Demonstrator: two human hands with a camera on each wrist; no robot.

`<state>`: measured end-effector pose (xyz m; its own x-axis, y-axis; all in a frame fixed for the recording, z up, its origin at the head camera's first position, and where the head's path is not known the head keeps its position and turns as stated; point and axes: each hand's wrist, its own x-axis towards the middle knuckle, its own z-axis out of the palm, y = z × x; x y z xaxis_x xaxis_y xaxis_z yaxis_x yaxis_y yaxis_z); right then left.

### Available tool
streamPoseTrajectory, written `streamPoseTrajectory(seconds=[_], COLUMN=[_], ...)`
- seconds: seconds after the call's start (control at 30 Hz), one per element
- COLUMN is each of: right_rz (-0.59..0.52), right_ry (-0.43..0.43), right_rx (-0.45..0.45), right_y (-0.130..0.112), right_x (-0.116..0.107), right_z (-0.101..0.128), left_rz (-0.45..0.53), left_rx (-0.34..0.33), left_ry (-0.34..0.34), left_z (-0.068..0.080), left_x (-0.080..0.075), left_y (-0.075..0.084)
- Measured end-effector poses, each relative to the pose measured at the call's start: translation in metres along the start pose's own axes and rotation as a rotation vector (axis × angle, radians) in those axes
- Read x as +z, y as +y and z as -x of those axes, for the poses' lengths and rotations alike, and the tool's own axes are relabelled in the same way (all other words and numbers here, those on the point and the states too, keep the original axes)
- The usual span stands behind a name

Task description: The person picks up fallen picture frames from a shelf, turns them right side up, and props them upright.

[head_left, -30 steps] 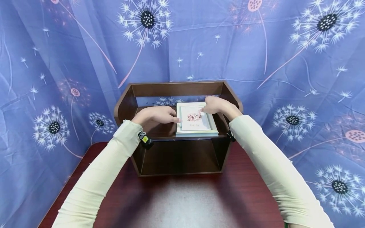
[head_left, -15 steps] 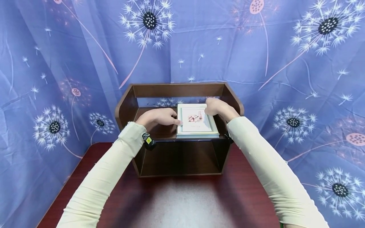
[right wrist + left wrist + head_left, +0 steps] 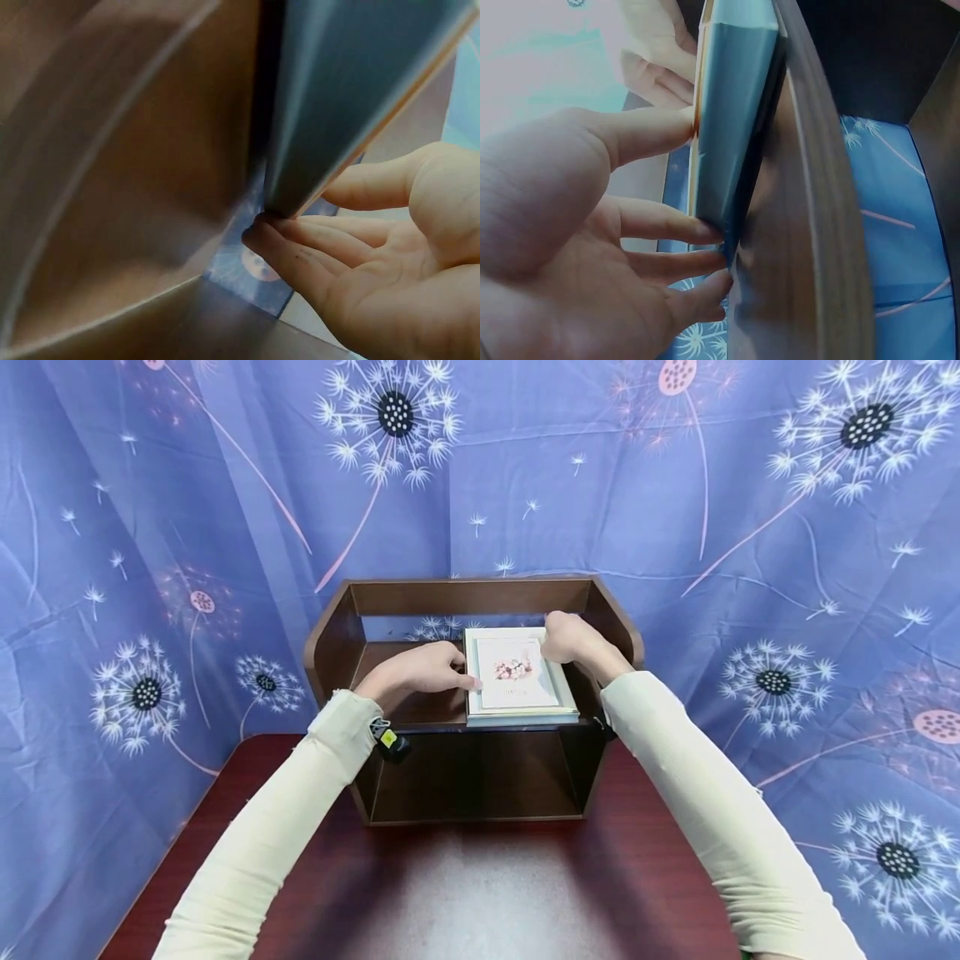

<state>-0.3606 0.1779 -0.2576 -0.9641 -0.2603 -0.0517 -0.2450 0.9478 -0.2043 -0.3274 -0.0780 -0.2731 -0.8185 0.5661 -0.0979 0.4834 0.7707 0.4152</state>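
Pinching from both sides, two hands are working a pale picture frame (image 3: 517, 678) at the brown shelf (image 3: 465, 596)! The frame is lying face up, right of centre over the shelf's upper board (image 3: 438, 711), its near edge reaching the front lip. The left hand (image 3: 422, 667) is gripping the left side, thumb above, fingertips underneath; the right hand (image 3: 573, 642) is pinching near the far right corner. Whether the board is bearing the frame, I cannot tell. Steadying it two-handed seems to be the step in hand, and the next move is calling, I'd judge, for level, even support without trapped fingertips. Below the shelf, a reddish desk (image 3: 480, 893) is gleaming; behind, a dandelion-patterned curtain (image 3: 517, 468) is hanging.
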Motion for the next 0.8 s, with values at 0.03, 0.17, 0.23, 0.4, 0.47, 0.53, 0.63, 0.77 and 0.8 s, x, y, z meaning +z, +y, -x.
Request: streamPoseTrajectory(seconds=[0.03, 0.17, 0.23, 0.4, 0.47, 0.53, 0.63, 0.77, 0.8], right_rz=[-0.013, -0.042, -0.059, -0.123, -0.167, -0.208, -0.255, -0.28, -0.285], right_ry=[0.008, 0.059, 0.084, 0.143, 0.163, 0.182, 0.223, 0.301, 0.321], right_rx=[0.003, 0.003, -0.001, 0.007, 0.011, 0.013, 0.029, 0.038, 0.038], right_y=[0.0, -0.004, -0.004, -0.003, -0.004, -0.005, -0.005, -0.004, -0.004], right_x=[0.0, -0.005, -0.007, -0.011, -0.013, -0.015, -0.019, -0.024, -0.025], right_z=[0.002, 0.011, 0.014, 0.022, 0.025, 0.028, 0.031, 0.032, 0.033], left_rz=[0.006, 0.044, 0.07, 0.19, 0.238, 0.273, 0.313, 0.364, 0.374], left_rx=[-0.005, -0.022, -0.039, -0.069, -0.073, -0.073, -0.072, -0.076, -0.08], left_ry=[0.014, 0.075, 0.113, 0.204, 0.237, 0.273, 0.318, 0.379, 0.394], left_z=[0.001, 0.005, 0.007, 0.01, 0.012, 0.013, 0.015, 0.016, 0.017], left_x=[0.001, 0.004, 0.007, 0.013, 0.015, 0.016, 0.015, 0.013, 0.012], left_y=[0.001, 0.001, 0.001, 0.003, 0.003, 0.005, 0.008, 0.012, 0.013])
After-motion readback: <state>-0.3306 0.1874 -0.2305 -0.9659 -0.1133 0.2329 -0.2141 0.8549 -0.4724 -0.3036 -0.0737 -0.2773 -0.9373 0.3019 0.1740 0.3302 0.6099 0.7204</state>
